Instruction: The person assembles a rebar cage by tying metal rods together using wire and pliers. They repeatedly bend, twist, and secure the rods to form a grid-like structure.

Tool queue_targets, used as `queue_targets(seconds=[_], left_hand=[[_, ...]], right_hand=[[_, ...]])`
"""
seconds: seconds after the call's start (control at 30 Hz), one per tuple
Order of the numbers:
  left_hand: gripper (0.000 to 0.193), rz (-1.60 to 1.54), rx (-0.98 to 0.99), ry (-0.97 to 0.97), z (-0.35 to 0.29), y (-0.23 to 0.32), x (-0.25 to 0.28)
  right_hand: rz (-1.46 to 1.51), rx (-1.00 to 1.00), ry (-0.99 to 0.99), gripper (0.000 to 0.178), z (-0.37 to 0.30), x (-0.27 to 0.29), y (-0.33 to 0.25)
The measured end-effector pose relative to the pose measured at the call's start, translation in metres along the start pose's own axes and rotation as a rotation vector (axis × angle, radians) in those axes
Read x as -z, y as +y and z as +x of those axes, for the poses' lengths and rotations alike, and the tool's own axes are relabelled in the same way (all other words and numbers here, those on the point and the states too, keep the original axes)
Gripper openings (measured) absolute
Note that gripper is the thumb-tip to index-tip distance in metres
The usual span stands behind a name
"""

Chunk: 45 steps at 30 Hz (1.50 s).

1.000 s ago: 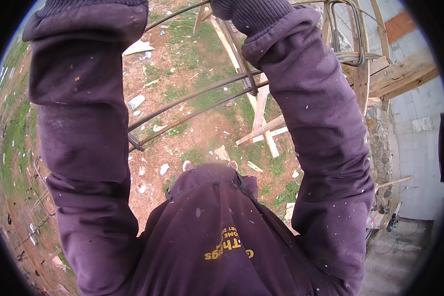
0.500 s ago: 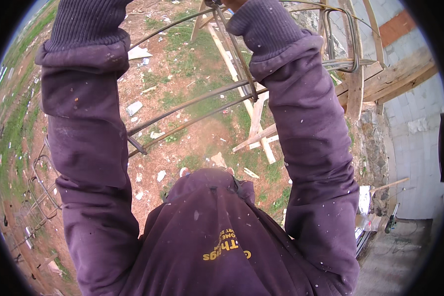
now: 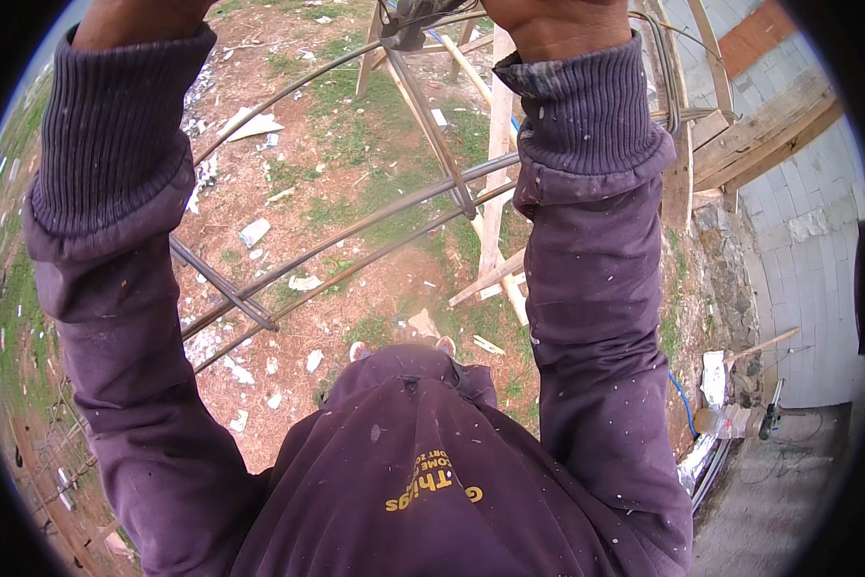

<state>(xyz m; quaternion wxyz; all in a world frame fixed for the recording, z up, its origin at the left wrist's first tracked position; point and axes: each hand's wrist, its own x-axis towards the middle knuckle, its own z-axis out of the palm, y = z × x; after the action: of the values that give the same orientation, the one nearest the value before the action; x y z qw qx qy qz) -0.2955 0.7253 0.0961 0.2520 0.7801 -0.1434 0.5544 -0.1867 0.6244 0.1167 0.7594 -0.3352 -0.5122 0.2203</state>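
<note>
Both my arms, in purple sleeves, reach to the upper edge of the head view. Only the wrist part of my left hand (image 3: 144, 23) shows; its fingers are out of the picture. My right hand (image 3: 565, 27) is cut off too, its fingers hidden. Between them, at the top, a dark grey object (image 3: 406, 37) sits at the corner of a bent steel stirrup (image 3: 432, 130); its kind is unclear. The stirrup surrounds long steel reinforcing bars (image 3: 341, 238) that run slantwise below my hands. Another stirrup (image 3: 226, 288) crosses the bars by my left forearm.
Wooden props (image 3: 500, 125) stand beyond the bars. Thick timber planks (image 3: 774, 135) and a grey block wall (image 3: 808, 260) are at the right. Paper scraps (image 3: 254, 233) litter the reddish, grassy ground. More bent steel (image 3: 72, 423) lies at the left.
Both wrists have come further down into view, the left one also shifting left. The bars and stirrups appear slightly lower and further left. The dark grey object shows more fully.
</note>
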Motion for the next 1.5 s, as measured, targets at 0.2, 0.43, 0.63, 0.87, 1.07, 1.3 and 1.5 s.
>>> queue_targets(seconds=[0.2,0.43,0.63,0.87,1.07,1.3,1.5], left_hand=[[0.051,-0.070,0.298,-0.476,-0.060,0.043,-0.024],[0.038,0.192,0.028,-0.667,-0.105,0.093,-0.069],[0.036,0.172,0.106,-0.755,-0.167,0.125,-0.150],[0.019,-0.007,0.607,-0.665,-0.296,0.140,-0.252],[0.019,-0.211,1.499,-0.174,-0.391,0.178,-0.276],[0.020,-0.135,1.683,0.122,-0.426,0.201,-0.259],[0.021,0.128,1.640,0.208,-0.446,0.239,-0.233]], right_hand=[[0.140,0.101,0.180,0.026,-0.090,0.034,0.000],[0.243,0.259,0.350,0.025,-0.201,0.067,-0.001],[0.125,-0.004,0.614,0.036,-0.291,0.131,-0.015],[0.283,-0.415,0.828,0.089,-0.406,0.223,-0.003],[0.414,-0.428,1.201,0.073,-0.513,0.304,0.005],[-0.276,-1.246,0.710,0.054,-0.596,0.409,0.003],[-0.264,-1.610,0.026,0.054,-0.569,0.366,0.075]])
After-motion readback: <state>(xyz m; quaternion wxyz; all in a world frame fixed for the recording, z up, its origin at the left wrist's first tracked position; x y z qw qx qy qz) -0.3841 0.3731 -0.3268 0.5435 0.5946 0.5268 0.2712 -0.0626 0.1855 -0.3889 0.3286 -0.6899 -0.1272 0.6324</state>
